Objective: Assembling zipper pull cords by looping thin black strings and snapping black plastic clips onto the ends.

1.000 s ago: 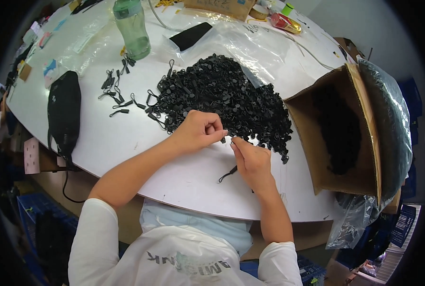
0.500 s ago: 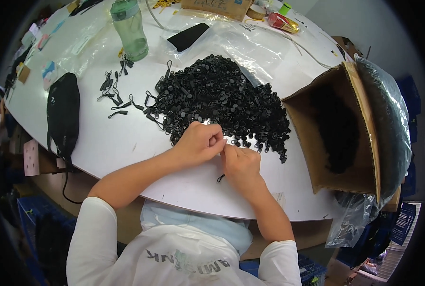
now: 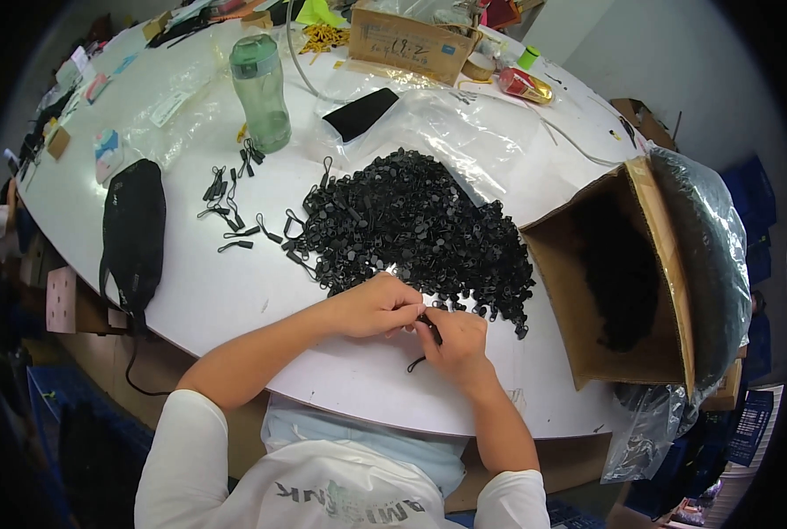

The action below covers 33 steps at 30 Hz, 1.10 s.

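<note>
Right hand [image 3: 458,344] grips a black piece [image 3: 433,331], left hand [image 3: 377,306] pinches closed, hold unclear, a big heap [image 3: 411,229] remaining beside looped pulls [image 3: 246,232].

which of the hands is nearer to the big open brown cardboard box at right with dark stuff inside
Right. The right hand is left of the big open brown cardboard box, apart from it; the left hand is farther left, beyond the right hand.
</note>
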Motion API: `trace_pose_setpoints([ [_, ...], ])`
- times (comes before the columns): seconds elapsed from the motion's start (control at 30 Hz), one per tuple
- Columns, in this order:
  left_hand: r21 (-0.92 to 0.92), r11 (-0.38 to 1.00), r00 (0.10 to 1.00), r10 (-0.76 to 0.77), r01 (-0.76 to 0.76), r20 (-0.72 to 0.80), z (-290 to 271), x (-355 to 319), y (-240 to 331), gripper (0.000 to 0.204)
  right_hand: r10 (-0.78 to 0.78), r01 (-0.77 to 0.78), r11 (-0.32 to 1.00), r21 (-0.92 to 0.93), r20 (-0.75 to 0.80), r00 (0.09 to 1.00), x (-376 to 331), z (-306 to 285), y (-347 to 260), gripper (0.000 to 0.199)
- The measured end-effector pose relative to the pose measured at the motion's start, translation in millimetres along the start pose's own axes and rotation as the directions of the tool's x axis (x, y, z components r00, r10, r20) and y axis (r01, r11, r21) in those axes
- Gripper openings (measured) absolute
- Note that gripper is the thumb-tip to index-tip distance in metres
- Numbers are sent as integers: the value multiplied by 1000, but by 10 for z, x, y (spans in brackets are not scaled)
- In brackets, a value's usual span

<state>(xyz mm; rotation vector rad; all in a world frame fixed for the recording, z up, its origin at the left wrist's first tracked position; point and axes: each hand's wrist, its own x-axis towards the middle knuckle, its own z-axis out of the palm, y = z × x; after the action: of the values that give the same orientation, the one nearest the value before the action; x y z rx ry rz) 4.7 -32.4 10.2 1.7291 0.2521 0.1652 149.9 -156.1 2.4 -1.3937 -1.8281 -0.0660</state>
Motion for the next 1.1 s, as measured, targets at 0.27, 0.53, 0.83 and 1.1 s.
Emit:
trace_pose_setpoints([
  [0.27,317,922,935,293,-220,-202,65,8,-61,20,47,-46,999,-18,64,997,-9,-58,-48,18],
  [0.53,81,989,982,132,-121,-139,-40,53,-59,11,67,-68,997,20,54,996,22,-17,57,14],
  [0.83,-27,996,928,71,-87,-367,-32,21,-69,11,53,-55,998,29,50,997,10,-19,12,19],
  [1.1,-165,975,957,101,-150,-271,93,55,-121,12,192,-208,971,118,137,972,-73,6,93,11],
])
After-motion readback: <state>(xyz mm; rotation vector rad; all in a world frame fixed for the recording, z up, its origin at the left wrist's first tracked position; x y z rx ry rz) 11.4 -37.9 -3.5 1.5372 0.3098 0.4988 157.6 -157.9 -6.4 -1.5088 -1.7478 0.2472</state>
